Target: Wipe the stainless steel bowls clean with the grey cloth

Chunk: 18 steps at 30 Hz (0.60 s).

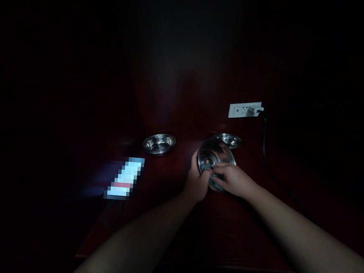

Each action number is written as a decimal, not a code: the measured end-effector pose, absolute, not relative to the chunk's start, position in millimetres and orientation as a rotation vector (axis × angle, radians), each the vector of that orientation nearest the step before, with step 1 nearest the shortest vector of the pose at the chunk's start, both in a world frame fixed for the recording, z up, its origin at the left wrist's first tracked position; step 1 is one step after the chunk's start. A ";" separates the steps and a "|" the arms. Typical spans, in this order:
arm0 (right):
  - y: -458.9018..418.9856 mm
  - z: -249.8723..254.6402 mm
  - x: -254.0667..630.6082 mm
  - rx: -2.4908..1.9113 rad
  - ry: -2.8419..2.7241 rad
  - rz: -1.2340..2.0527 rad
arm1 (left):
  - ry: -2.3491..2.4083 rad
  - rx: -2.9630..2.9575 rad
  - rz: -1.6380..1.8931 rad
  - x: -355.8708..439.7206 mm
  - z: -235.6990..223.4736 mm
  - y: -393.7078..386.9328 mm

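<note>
A shiny metal bowl [221, 150] is tilted with its opening toward me above the dark red table. My left hand [197, 180] is closed on its left rim, thumb at the inside edge. Inside the lower part of the bowl, my right hand [231, 178] presses a greyish-green cloth [216, 183] against the metal, with fingers closed on it. A small coloured label [207, 160] shows on the inner surface. Much of the cloth is hidden by my fingers.
Metal bowls [159, 144] stand at the left, and another metal dish [229, 139] sits behind the held bowl. A lit, pixelated screen [125, 178] lies at the left. On the wall, a white socket [244, 110] holds a plug with a dark cable [265, 139]. The surroundings are very dark.
</note>
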State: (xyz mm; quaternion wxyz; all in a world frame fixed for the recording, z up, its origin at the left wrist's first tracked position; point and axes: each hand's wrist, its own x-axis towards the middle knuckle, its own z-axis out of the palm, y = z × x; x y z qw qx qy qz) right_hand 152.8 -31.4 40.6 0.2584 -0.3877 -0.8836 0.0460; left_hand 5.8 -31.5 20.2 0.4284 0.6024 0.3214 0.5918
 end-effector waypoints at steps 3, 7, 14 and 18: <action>-31.0 40.3 151.4 -1.040 -2.377 0.106 | 0.816 1.508 1.467 6.4 20.5 -33.0; -30.6 38.6 149.2 -1.043 -2.298 0.032 | 0.810 1.484 1.431 8.8 17.7 -34.6; -27.7 42.3 151.8 -1.254 -2.210 -0.227 | 0.757 1.483 1.383 10.4 19.1 -41.0; -24.5 46.7 156.0 -1.512 -2.188 -0.438 | 0.749 1.514 1.380 6.7 20.6 -40.0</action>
